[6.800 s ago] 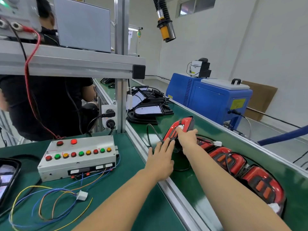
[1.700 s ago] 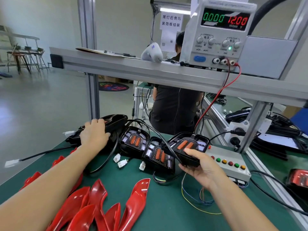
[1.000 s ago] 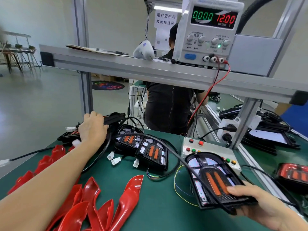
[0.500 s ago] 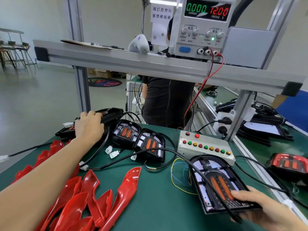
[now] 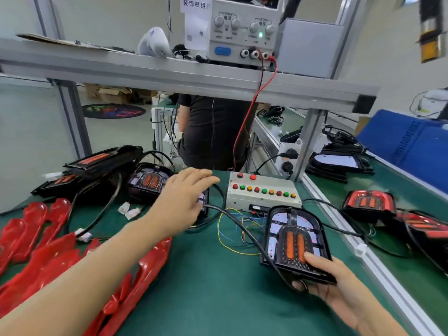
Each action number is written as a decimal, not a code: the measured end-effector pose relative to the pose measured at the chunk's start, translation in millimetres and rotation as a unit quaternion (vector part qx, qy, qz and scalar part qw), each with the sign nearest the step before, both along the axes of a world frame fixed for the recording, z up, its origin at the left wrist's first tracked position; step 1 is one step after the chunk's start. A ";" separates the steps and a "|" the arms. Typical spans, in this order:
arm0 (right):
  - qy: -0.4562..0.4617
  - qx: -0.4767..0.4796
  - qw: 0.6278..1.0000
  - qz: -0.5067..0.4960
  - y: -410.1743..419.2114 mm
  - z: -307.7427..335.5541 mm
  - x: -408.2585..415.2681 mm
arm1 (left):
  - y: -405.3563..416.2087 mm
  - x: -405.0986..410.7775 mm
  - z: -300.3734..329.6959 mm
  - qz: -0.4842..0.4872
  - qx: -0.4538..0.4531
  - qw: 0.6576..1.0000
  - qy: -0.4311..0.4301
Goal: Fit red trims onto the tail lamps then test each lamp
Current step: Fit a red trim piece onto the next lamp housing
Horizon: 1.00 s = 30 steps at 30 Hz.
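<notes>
Supply (image 5: 244, 32) label 电流, 电压

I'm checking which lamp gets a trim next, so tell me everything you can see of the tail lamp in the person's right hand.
The tail lamp is a black, plastic-looking housing, rounded at its far end, with two orange strips in the middle and pale reflective panels around them. It carries no red trim. It lies face up, low over the green table. The right hand grips its near end, thumb on top. A black cable crosses its left edge.
</notes>
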State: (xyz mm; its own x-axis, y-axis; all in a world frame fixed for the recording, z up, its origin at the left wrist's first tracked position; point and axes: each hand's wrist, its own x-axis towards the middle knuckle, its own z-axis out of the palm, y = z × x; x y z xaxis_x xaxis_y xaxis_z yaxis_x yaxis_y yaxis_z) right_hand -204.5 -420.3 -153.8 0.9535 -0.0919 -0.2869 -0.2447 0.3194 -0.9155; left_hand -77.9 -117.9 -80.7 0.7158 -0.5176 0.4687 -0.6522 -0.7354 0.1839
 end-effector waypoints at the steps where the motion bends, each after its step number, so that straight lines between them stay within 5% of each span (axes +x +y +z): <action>1: 0.002 0.004 1.000 -0.012 -0.8 -1.1 -1.7 | -12.9 -6.4 -4.0 -0.030 0.027 0.999 -0.006; 10: 0.003 -0.082 0.996 -0.029 -9.0 5.1 -9.3 | -56.0 -24.0 -55.7 -0.134 0.275 0.952 0.003; 16: 0.014 -0.098 0.995 0.026 -10.0 13.7 -11.2 | -49.4 -17.5 -67.0 -0.124 0.327 0.937 -0.026; 25: 0.043 -0.285 0.957 0.026 -11.9 15.9 -3.0 | -41.0 -35.0 -71.2 -0.151 0.208 0.966 0.038; 30: 0.014 -0.386 0.922 0.015 -12.9 21.8 4.7 | -33.3 -50.9 -61.7 -0.176 0.116 0.976 -0.049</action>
State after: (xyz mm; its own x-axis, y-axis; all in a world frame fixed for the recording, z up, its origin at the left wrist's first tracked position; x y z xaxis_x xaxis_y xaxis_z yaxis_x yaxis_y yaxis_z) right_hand -199.8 -433.2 -132.0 0.9519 -0.2535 -0.1720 -0.2706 -0.4324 -0.8601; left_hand -128.8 -151.2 -142.4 0.4320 -0.8241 0.3663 -0.8781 -0.4769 -0.0374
